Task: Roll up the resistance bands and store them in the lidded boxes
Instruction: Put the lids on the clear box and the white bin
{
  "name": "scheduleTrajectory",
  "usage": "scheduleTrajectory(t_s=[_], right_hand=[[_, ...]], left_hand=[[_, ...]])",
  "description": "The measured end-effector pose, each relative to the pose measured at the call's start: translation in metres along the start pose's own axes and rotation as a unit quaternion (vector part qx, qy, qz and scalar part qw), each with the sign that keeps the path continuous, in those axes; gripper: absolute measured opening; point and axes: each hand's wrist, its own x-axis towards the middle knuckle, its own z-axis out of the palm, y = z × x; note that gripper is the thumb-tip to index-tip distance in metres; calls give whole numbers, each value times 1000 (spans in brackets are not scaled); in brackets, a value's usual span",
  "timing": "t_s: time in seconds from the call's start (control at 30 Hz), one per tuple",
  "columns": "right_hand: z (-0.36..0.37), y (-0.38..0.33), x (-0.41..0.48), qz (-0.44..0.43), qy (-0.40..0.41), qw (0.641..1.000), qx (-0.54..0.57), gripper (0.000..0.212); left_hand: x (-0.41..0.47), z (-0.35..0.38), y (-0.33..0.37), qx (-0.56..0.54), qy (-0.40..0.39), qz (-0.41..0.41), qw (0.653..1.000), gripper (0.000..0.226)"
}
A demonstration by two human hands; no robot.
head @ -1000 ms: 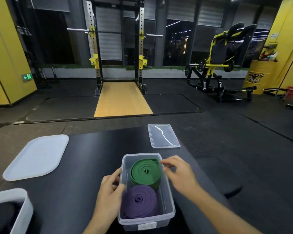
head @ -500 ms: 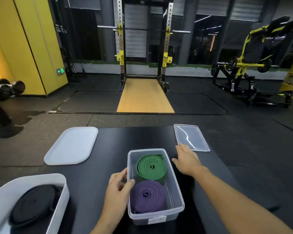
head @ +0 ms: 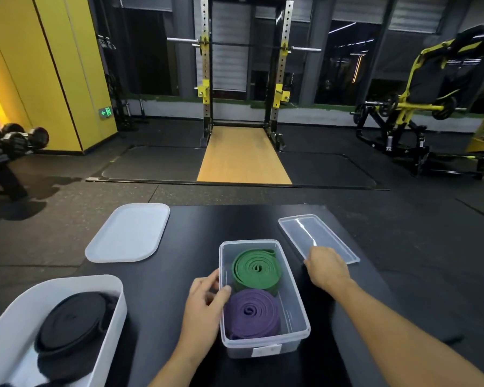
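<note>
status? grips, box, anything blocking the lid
Left grip holds clear box by its left wall. Right grip at clear lid near edge, hold unseen. Green band and purple band rolled inside, box uncovered. Nothing between lid and box.

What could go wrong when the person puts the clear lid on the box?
1. The right hand meets only the near edge of the clear lid, which lies flat on the table; it may slide away rather than lift.
2. The green band has a loose outer end by the far wall of the clear box; it might uncoil and catch under the lid.
</note>
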Motion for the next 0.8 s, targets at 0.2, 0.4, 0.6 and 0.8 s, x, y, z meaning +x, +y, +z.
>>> scheduleTrajectory(t_s=[0.2,0.4,0.6,0.8], right_hand=[[-55,-13,-11,65,56,955,285,26],[-115,-35,-57,58,57,784,616,26],[-130,-44,-89,36,-85,566,819,22],[-98,-47,-114,59,-211,567,794,29]], left_hand=[[-3,-1,4,5,-3,-7,1000,42],[-3,-4,15,-23,-28,-45,998,29],[8,-2,38,-82,11,-55,995,65],[25,0,80,-138,-4,-57,989,38]])
